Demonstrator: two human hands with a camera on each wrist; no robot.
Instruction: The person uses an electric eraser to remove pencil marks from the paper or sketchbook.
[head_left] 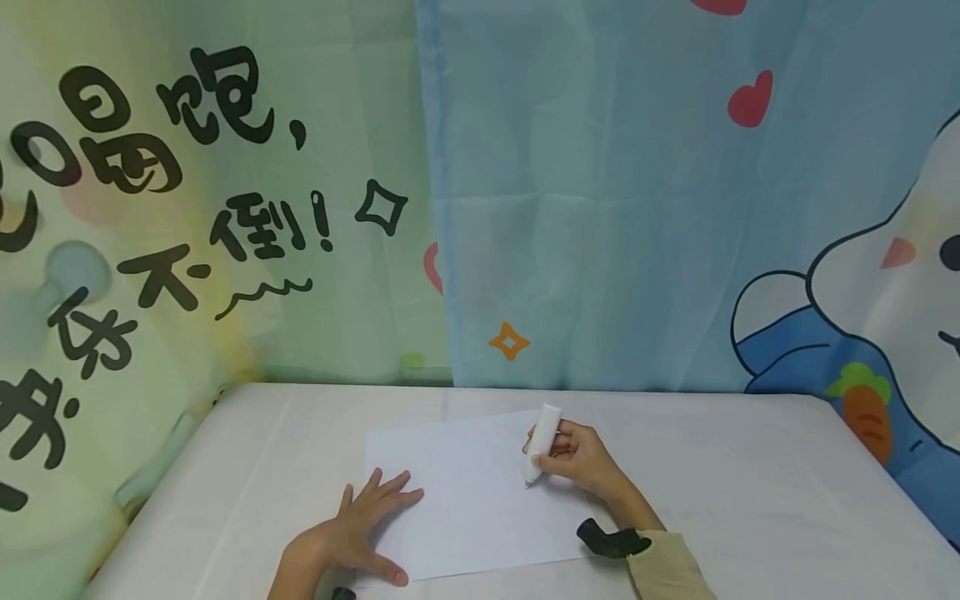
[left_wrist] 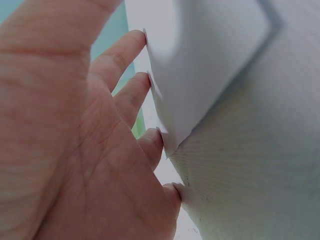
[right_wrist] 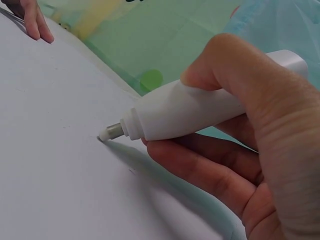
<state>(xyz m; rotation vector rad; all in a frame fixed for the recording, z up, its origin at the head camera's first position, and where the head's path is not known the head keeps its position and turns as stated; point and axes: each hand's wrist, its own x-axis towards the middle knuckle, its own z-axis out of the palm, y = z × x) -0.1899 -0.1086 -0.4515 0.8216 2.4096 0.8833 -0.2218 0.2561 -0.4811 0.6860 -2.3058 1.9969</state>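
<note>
A sheet of white paper [head_left: 457, 517] lies on the white-covered table. My right hand [head_left: 588, 458] grips a thick white electric eraser [head_left: 545, 429] over the paper's right part, thumb on one side and fingers curled round the other. In the right wrist view, the eraser's narrow metal collar ends in a small pale tip [right_wrist: 104, 135], right at the paper's surface. A few tiny dark marks show on the sheet nearby. My left hand [head_left: 348, 529] rests with fingers spread over the paper's left edge; in the left wrist view its fingertips [left_wrist: 137, 37] press along the sheet.
The white tablecloth [head_left: 750, 492] extends to both sides of the paper. Behind the table hang a green curtain [head_left: 360, 333] with black lettering and a blue curtain [head_left: 600, 292] with a cartoon figure. A black strap [head_left: 611, 540] sits at my right wrist, by a beige sleeve [head_left: 667, 567].
</note>
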